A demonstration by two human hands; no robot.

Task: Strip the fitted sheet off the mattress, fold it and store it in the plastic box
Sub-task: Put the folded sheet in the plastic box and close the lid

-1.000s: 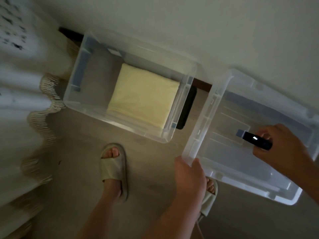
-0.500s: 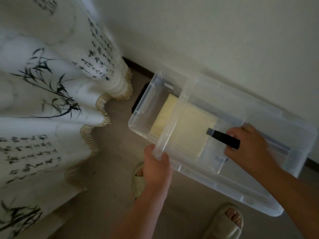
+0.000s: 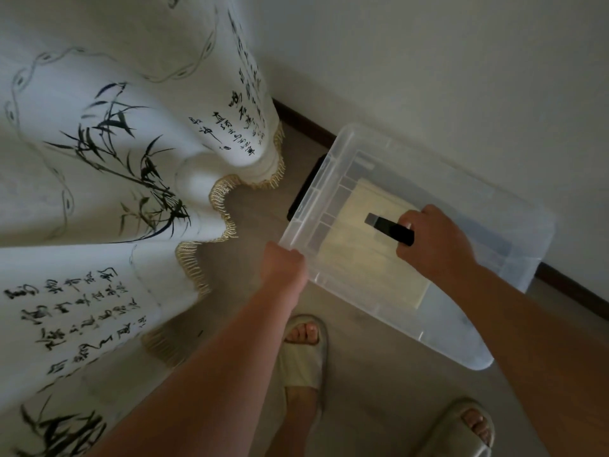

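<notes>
The clear plastic box (image 3: pixel 514 209) stands on the floor against the wall, and its clear lid (image 3: pixel 333 206) lies over the top. Through the lid I see the folded pale yellow sheet (image 3: pixel 359 258) lying flat inside. My left hand (image 3: pixel 283 263) grips the lid's near left corner. My right hand (image 3: pixel 435 242) rests on top of the lid, holding a small black device (image 3: pixel 390 229) with a grey tip while pressing on the plastic.
A white curtain (image 3: pixel 108 166) with ink bamboo, calligraphy and a fringed hem hangs at the left, close to the box. A black handle (image 3: pixel 304 189) shows at the box's left end. My feet in pale slippers (image 3: pixel 303 357) stand just in front on the grey floor.
The lid was to the right of the open box; both hands carried it left and set it over the box. My view swung toward the curtain.
</notes>
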